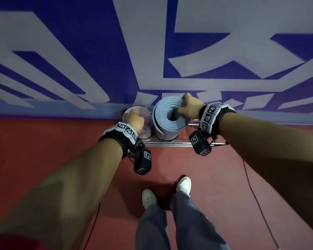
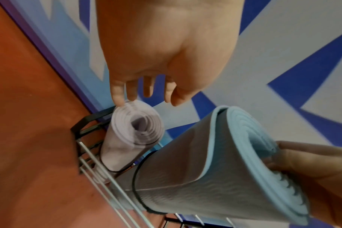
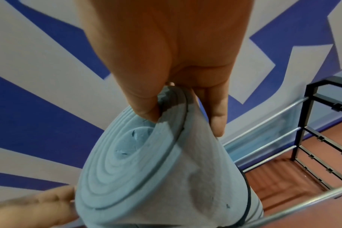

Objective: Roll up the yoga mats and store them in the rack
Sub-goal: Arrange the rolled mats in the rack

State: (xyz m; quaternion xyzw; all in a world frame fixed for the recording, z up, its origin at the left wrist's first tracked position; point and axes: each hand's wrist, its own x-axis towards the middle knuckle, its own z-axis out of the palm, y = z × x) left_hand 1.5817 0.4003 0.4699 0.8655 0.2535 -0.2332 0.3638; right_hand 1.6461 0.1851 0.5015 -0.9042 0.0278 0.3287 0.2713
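Here the blue mat [image 1: 167, 116] stands upright in the rack [image 1: 170, 144], right hand [image 1: 189, 107] fingers pinching its top rim.

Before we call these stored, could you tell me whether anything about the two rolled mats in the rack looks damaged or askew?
Yes: the rolled light-blue foam mat has small nicks in its end face near the core, and its top rim is squashed where the right hand pinches it. The rolled pale-lilac mat stands in the black-and-chrome wire rack, apparently undamaged.

Dim, even indoor light; the wide lens bends the wall [image 1: 152, 42] at the edges, forearms smear soft, a shadow pools by the shoes [image 1: 183, 184].
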